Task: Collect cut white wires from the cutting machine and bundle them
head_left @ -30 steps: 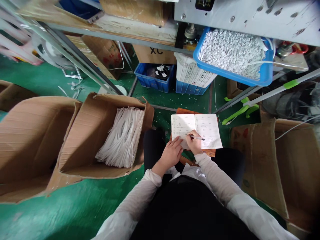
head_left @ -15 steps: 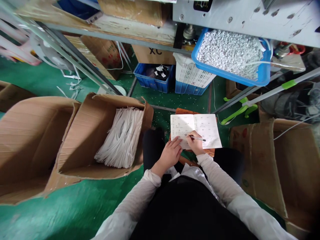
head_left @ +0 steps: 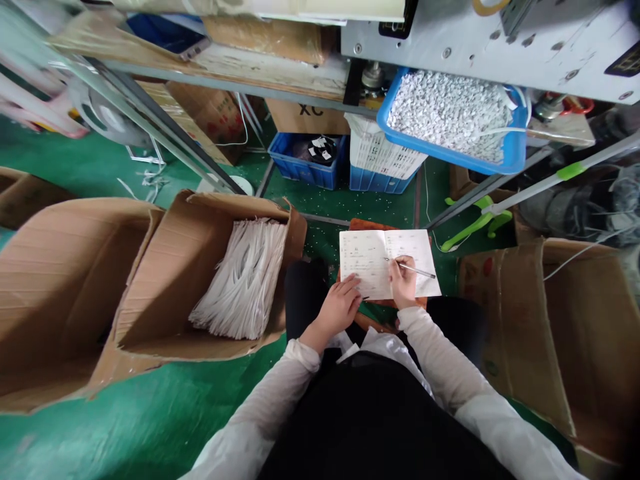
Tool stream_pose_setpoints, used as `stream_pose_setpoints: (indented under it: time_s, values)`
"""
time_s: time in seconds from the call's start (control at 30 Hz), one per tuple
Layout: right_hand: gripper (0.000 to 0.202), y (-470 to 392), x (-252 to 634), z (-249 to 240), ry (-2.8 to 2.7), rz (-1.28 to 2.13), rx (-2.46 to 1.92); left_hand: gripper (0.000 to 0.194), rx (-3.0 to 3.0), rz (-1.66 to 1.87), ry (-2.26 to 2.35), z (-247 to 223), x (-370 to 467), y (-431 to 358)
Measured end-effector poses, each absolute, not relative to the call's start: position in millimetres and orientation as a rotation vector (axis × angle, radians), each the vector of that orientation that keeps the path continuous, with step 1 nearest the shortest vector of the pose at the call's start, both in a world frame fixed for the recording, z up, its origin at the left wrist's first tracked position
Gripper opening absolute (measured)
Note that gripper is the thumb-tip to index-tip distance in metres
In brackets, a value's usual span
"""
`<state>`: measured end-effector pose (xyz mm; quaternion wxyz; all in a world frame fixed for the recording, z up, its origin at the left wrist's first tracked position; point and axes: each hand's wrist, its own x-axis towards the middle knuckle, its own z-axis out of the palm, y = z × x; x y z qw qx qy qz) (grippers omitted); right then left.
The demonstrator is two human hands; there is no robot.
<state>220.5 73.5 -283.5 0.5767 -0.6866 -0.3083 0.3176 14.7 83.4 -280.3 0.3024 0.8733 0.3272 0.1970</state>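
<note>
An open notebook [head_left: 367,250] with handwriting on its pages lies on a reddish-brown wooden stool [head_left: 361,225] between my knees. Fingers stretched out, my left hand [head_left: 340,303] rests flat on the lower left corner of the left page. My right hand [head_left: 403,281] grips a pen [head_left: 423,272] over the right page, near the fold. The pen's tip points left, toward the middle of the notebook, and its back end slants to the right. I cannot tell whether the tip touches the paper.
Left of me, a cardboard box [head_left: 165,280] holds a bundle of white strips [head_left: 245,280]. Another box [head_left: 515,320] stands at my right. Ahead, a blue tray [head_left: 450,152] full of small white pieces sits under a metal machine plate [head_left: 465,50]. Blue crates [head_left: 305,170] stand on the green floor.
My right hand and the pen have shifted slightly right, from the left page's edge over to the right page. My left hand stays on the left page. The view has tilted slightly.
</note>
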Motion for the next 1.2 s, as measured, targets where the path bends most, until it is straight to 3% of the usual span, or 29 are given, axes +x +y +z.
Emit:
stream_pose_setpoints:
  time_s: [0.3,0.7,1.2]
  values:
    - [0.030,10,231,-243,-0.800,1.246,-1.464,0.011,2.108,0.736,0.916,-259,13,65]
    - [0.033,-18,229,-219,-0.869,1.144,-1.474,0.010,2.128,0.698,0.840,-232,24,46]
    - [0.037,-47,219,-235,-0.930,1.178,-1.396,0.012,2.121,0.634,0.697,-221,44,20]
